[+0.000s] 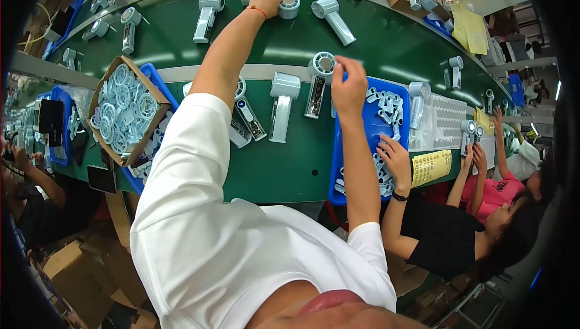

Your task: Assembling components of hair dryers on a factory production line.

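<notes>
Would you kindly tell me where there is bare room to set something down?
One near patch is green tabletop between the pale fans and its near edge, left of the blue tray. Another lies on the far green strip, between the slanted fan and the fan farther right. Crowded: the cardboard box heaped with rings, and the tray of small parts.
</notes>
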`<action>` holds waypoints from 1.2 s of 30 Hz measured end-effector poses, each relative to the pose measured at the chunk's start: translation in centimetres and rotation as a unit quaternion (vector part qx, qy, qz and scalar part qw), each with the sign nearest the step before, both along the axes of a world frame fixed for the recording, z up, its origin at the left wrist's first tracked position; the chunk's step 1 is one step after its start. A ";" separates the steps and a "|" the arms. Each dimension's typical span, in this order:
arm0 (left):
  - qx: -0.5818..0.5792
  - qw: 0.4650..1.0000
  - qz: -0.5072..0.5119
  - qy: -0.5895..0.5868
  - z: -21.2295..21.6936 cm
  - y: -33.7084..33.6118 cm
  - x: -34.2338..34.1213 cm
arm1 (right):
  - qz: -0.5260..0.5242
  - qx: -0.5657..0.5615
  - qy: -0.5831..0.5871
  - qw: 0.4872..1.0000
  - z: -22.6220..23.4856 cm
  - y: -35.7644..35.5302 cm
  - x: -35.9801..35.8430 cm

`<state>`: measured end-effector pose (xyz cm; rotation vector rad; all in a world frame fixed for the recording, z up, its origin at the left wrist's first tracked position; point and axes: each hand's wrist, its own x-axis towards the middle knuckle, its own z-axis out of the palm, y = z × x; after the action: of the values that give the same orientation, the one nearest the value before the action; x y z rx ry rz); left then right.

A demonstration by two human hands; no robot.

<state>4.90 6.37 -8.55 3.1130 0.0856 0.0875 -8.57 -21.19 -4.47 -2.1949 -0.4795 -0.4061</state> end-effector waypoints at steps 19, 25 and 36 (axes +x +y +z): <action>-0.821 0.553 0.110 0.086 6.6 -10.1 -40.4 | 0.011 0.012 0.093 0.996 3.7 0.2 -4.1; -0.800 0.585 0.077 0.107 3.1 -13.0 -42.1 | -0.100 -0.133 0.085 0.982 -2.9 -1.0 -17.1; -0.820 0.554 0.105 0.097 1.6 -13.3 -45.3 | -0.175 -0.342 0.002 0.923 -2.5 -12.0 -14.4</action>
<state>-40.38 -6.89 -6.98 1.1559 0.3080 -0.2183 -23.01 -33.19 -6.94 -2.9820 -0.2342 -0.4695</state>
